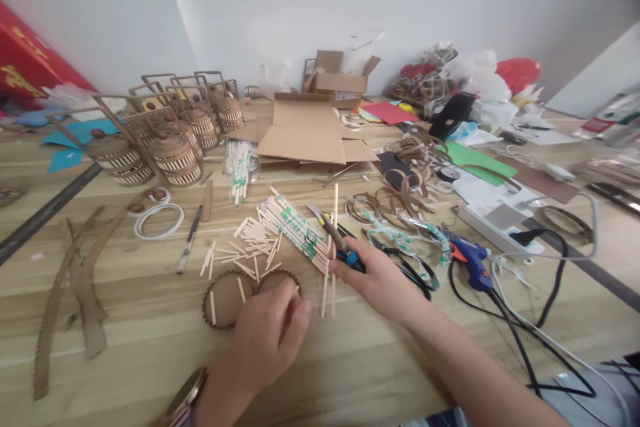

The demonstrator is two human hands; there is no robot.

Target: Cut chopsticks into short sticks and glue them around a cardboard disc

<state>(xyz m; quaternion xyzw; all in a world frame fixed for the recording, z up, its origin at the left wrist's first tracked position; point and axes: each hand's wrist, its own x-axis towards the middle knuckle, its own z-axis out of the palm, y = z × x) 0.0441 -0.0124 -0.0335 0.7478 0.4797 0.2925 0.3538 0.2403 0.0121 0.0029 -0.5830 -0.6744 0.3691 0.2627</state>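
Note:
My left hand (273, 323) is closed in a pinch over the right one of two round cardboard pieces with ridged rims; what its fingers hold, if anything, is hidden. Short cut sticks lie in the left round piece (227, 313). My right hand (373, 273) is closed around a utility knife (345, 250), its blade pointing up and away to the left. Its thumb and fingertips also touch a long thin wooden stick (325, 287), standing beside a second one. Short cut sticks (260, 237) lie scattered beyond my left hand, next to paper-wrapped chopsticks (295, 223).
Small lidded baskets with handles (175, 153) stand at back left. Flattened cardboard (305, 137) lies in the middle. A blue glue gun (473, 260), its cables and a power strip (493, 230) take up the right. Cardboard strips (87, 280) and a pen-like cutter (190, 240) lie left.

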